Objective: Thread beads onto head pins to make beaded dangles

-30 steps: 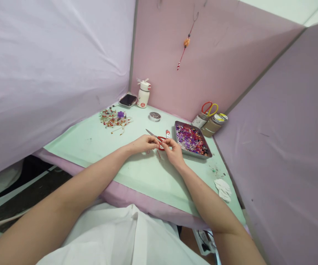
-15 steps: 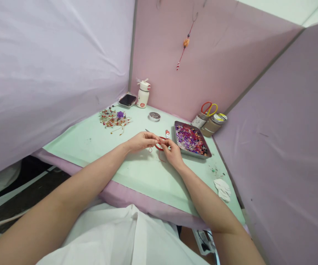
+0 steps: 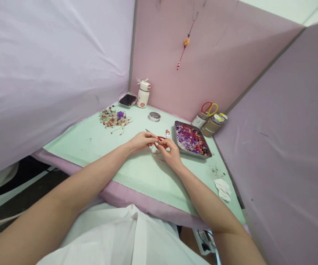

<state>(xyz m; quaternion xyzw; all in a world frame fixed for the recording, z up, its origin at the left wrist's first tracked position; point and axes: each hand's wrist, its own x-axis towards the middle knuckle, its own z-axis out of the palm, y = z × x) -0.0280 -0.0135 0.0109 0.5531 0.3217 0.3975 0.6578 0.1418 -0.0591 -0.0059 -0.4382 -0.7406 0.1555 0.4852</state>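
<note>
My left hand (image 3: 142,141) and my right hand (image 3: 169,151) meet over the middle of the pale green table (image 3: 98,140), fingertips pinched together on a thin red cord (image 3: 155,152) that loops down between them. Red-handled scissors (image 3: 159,138) lie on the table just behind my fingers, mostly hidden by them. A metal tray of purple and pink beads (image 3: 192,140) sits right of my right hand.
A pile of beaded pins (image 3: 114,118) lies at the left back. A phone (image 3: 127,99), a white bottle (image 3: 143,94), a small round tin (image 3: 155,116), a small red-capped tube (image 3: 168,133), a cup with scissors (image 3: 206,112), a tape roll (image 3: 215,123) and tissue (image 3: 223,188) stand around. A beaded ornament (image 3: 186,42) hangs on the wall.
My hands have drawn closer together and the right hand moved slightly left. The red cord now forms a loop between them; the scissors are more covered.
</note>
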